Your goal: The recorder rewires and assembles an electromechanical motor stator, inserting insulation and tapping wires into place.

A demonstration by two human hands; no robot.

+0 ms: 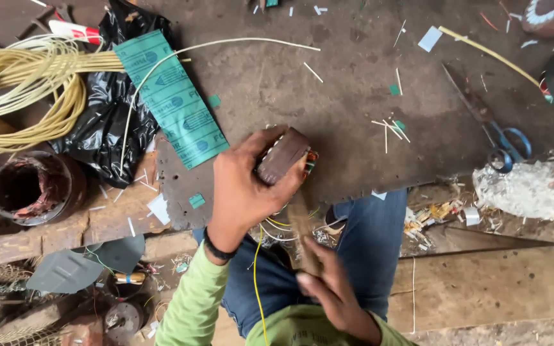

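We sit at a big, dark, rusty metal bench top (328,96). Far to the left of our hands lies a fat coil of yellow plastic tubing (24,90). A long green card sheet (171,96) lies just up and left of them. Blue-handled scissors (498,138) lie off to the right. Our left hand (245,189) is wrapped around a small brown block with coloured wires (283,156), pressing it on the bench edge. Our right hand (335,295) is closed around a blurry wooden stick (302,227) just below the block. We think it is best to hold the block still and tap gently
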